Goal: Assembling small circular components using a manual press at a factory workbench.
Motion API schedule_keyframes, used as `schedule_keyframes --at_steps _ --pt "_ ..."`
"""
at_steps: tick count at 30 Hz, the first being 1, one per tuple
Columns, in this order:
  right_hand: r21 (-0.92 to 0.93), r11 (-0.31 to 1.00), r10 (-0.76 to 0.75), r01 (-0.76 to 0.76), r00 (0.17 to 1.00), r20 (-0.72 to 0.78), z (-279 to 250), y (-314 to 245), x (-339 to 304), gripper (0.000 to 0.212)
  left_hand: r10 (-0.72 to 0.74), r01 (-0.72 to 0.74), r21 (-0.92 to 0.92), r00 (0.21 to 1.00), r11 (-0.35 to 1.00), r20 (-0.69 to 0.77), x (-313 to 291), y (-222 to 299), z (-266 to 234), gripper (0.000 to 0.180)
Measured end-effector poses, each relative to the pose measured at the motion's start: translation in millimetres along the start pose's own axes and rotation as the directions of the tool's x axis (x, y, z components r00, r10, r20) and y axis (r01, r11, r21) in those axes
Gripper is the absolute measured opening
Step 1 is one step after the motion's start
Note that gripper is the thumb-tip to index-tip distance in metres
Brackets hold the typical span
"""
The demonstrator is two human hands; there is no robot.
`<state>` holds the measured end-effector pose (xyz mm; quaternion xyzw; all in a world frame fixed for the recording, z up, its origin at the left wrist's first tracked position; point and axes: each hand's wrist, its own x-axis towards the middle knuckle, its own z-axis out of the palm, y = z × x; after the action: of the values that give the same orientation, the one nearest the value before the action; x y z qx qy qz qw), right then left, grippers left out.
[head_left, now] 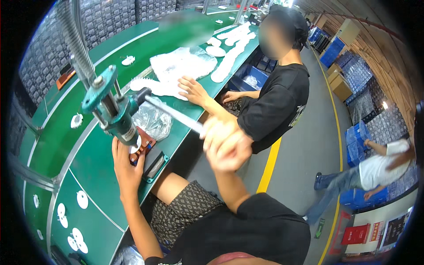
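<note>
In front of me stands a green hand press (119,110) with a grey threaded column above it. My right hand (227,143), blurred by motion, is closed round the end of its metal lever (174,113). Under the press head, my left hand (127,165) reaches round an orange-brown fixture (145,140) with thumb and fingers on either side. A white round part (136,145) sits in the fixture, between the thumb and fingers; the press head partly hides it. The press's green base (155,165) extends beside the thumb.
Clear plastic bags (152,117) lie beyond the press, near rows of white parts (232,57). Several white discs (82,199) lie on the green bench at left. A co-worker (278,97) sits close on my right. Another person (371,170) is in the aisle by blue crates (357,141).
</note>
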<state>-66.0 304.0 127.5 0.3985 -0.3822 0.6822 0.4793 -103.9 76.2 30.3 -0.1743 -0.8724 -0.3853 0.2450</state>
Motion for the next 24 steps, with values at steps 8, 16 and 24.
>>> schedule_keyframes --at_steps 8,16,24 --pt "-0.095 0.966 0.243 -0.242 0.97 0.0 39.0 50.2 73.4 0.032 0.004 0.01 0.142 0.995 0.99 -0.1 -4.5 -37.1 20.1 0.053" --pt "-0.472 0.852 -0.254 0.228 0.967 0.007 40.4 58.8 -15.1 0.055 0.3 -0.271 0.256 0.95 0.928 -0.083 -12.0 -7.2 4.8 0.044" --pt "-0.594 0.792 0.206 0.139 0.855 0.476 -3.9 20.1 -155.0 0.036 -0.428 0.347 -0.763 0.898 0.545 0.103 -103.9 33.1 17.6 0.045"
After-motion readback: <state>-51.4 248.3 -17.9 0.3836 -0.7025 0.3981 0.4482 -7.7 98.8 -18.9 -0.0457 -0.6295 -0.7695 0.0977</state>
